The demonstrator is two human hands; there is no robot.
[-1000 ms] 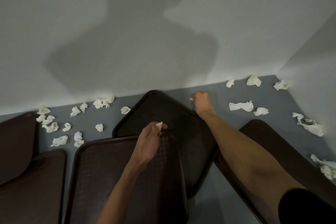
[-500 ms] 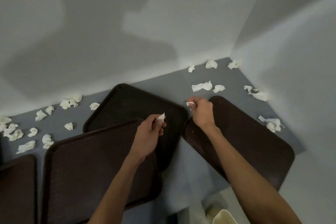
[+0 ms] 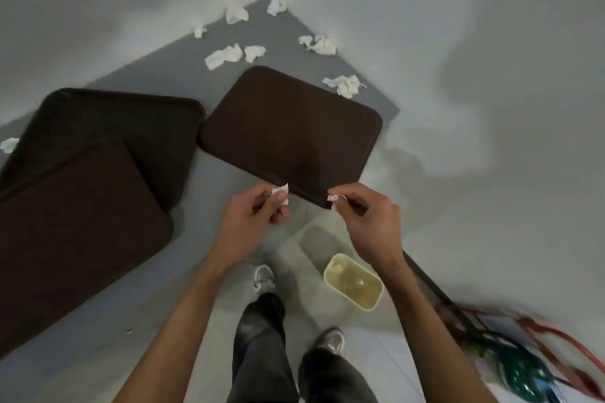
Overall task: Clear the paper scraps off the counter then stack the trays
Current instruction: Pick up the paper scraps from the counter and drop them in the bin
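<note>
Now the left hand [image 3: 250, 217] pinches a small paper scrap [image 3: 281, 192], and the right hand [image 3: 368, 222] pinches another scrap [image 3: 333, 198], both above a cream bin [image 3: 353, 281] on the floor. More scraps [image 3: 226, 56] lie on the grey counter [image 3: 183, 69] beside three brown trays [image 3: 288, 127].

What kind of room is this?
Probably a cafeteria or canteen clean-up corner: brown serving trays lie on a grey counter strewn with paper scraps, with a bin on the floor.

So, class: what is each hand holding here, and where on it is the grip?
Each holds a small paper scrap pinched at the fingertips: the left hand grips its scrap by the lower part, the right hand holds its scrap at one edge.
</note>
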